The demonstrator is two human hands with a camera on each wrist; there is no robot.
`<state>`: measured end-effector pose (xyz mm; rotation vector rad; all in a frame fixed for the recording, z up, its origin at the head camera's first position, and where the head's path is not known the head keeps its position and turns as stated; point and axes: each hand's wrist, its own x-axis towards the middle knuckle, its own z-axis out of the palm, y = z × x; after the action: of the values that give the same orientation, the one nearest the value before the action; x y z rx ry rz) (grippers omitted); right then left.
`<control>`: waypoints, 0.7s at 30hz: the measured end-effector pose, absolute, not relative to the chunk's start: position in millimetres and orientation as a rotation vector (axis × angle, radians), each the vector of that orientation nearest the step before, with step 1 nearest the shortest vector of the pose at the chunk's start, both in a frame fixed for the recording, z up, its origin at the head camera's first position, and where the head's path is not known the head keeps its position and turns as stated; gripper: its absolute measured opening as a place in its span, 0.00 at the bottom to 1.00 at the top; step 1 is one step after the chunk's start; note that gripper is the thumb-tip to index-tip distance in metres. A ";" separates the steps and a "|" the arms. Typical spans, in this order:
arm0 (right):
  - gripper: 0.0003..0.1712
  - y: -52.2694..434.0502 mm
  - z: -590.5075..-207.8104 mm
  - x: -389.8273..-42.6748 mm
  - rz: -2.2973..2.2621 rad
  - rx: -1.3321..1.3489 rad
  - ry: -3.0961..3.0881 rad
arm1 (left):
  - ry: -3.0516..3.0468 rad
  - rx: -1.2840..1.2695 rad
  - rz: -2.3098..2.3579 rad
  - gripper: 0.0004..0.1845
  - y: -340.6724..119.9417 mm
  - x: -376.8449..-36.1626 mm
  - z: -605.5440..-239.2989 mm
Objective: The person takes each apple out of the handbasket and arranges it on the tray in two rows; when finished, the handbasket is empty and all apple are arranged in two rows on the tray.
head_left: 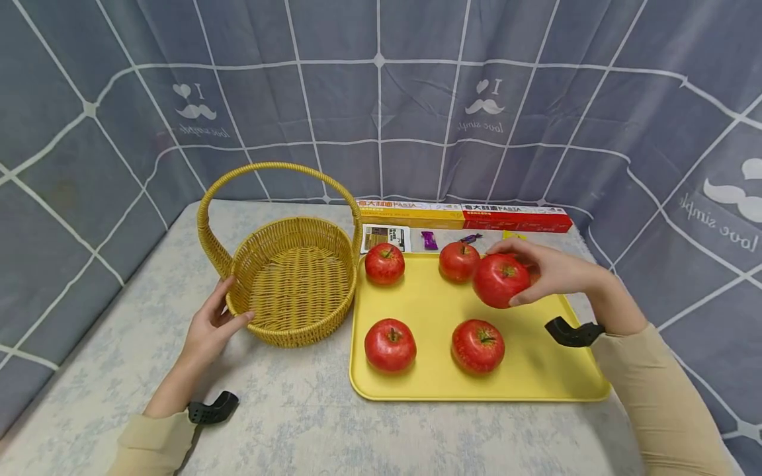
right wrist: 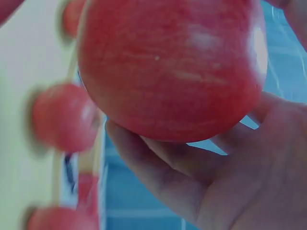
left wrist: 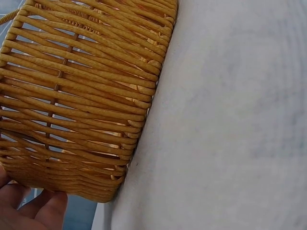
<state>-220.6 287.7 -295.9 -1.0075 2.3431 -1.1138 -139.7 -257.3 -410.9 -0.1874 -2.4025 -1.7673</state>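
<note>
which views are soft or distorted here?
Head view: sharp, curtain grid lines bowed by the wide lens. Right wrist view: round red apple held in the right hand sharp, everything behind blurred. Left wrist view: woven yellow wicker basket crisp.

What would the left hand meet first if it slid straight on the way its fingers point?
The basket. The left hand already rests against its near wall, fingers pointing up and right at the weave, so it would press into that wall at once. The wrist view shows fingertips at the basket's base.
</note>
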 end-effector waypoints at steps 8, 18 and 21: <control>0.38 345.6 -330.5 -198.0 -1.130 -0.839 2.397 | -2.410 -0.182 -1.760 0.42 -257.4 -139.5 -410.1; 0.37 386.0 -366.4 -177.3 -1.175 -0.755 2.353 | -2.424 -0.168 -1.751 0.41 -257.4 -140.4 -410.7; 0.37 392.3 -372.5 -172.2 -1.165 -0.720 2.359 | -2.426 -0.181 -1.738 0.41 -258.2 -140.9 -411.4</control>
<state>-172.2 392.3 -372.5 -0.7199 2.3592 -1.1645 -140.9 -258.2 -411.4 -0.1814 -2.4262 -1.7385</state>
